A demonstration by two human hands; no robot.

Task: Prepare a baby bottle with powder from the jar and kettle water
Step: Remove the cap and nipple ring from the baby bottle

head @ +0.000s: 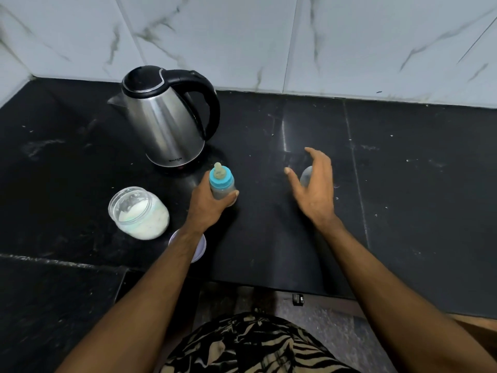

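— Steel kettle [164,122] behind, powder jar [138,212] open; which step?
— My left hand [208,204] grips the capped bottle [222,183] on the counter [403,170]; right hand [313,184] hangs loose. Unscrewing likely comes next.

A black stone countertop [403,157], scuffed and speckled white, meets a marbled tile wall at its back edge. Toward the back left stands a steel kettle [164,122]. Nearer the front edge sit an open jar [138,214] of white powder and, just beside it, a white lid [200,247]. A baby bottle [222,184] stands mid-counter, and a clear cap [306,175] lies to its right.
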